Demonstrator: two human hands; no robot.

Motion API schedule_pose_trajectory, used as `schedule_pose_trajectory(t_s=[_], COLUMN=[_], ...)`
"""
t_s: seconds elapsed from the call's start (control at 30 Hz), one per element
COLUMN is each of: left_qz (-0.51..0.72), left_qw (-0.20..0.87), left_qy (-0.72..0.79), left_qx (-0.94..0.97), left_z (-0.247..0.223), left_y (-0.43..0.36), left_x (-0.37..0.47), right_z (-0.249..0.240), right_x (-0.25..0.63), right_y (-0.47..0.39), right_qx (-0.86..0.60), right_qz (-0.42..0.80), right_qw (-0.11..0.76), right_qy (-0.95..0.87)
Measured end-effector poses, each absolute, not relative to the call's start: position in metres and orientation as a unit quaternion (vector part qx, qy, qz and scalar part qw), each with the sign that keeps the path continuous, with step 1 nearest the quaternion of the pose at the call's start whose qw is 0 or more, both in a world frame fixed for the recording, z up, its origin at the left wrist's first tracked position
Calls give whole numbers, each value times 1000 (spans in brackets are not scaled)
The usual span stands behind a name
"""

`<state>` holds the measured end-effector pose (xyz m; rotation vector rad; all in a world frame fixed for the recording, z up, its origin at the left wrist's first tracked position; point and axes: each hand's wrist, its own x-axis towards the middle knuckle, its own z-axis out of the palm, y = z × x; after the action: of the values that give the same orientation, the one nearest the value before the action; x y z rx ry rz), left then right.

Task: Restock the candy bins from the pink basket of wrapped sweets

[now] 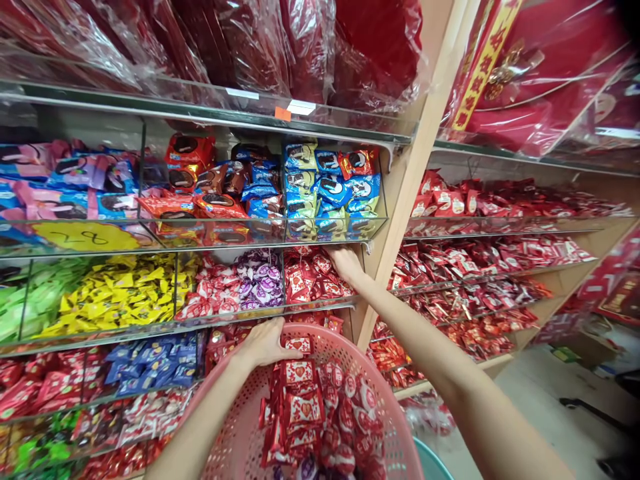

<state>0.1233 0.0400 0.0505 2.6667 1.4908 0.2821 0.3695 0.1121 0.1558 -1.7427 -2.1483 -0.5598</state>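
My left hand (263, 341) is closed over the far rim of a pink perforated plastic basket (395, 407), with its thumb on the inner side. In the basket lie red-and-white wrapped candies (305, 408) with a heart print, beside round red lollipop-like candies (345, 417) and a few purple ones. My right hand (347, 265) reaches into a shelf compartment of red wrapped candies (305, 280) with a similar print. Its fingertips are partly hidden there, so whether they grip anything does not show.
Clear dividers split the shelves into bins: yellow candies (120, 293), purple round candies (260, 280), blue packets (155, 360) and cookie packs (330, 190) above. A wooden upright (400, 200) stands right of my right hand. Below the basket, a teal rim (430, 460) shows.
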Motion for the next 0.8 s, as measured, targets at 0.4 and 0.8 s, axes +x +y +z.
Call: schedule_pose_trajectory(t_s=[0.4,0.8], left_qz=[112,110], left_qw=[41,7], left_qy=[488,469], left_qx=[865,876], left_z=[44,50], left_y=[42,39], left_x=[124,126], right_z=[136,106], right_x=[367,331], right_y=[52,-24], right_qx=[-429,-349], right_qz=[-129,517], right_qw=[488,670], right_qy=[-749,-402])
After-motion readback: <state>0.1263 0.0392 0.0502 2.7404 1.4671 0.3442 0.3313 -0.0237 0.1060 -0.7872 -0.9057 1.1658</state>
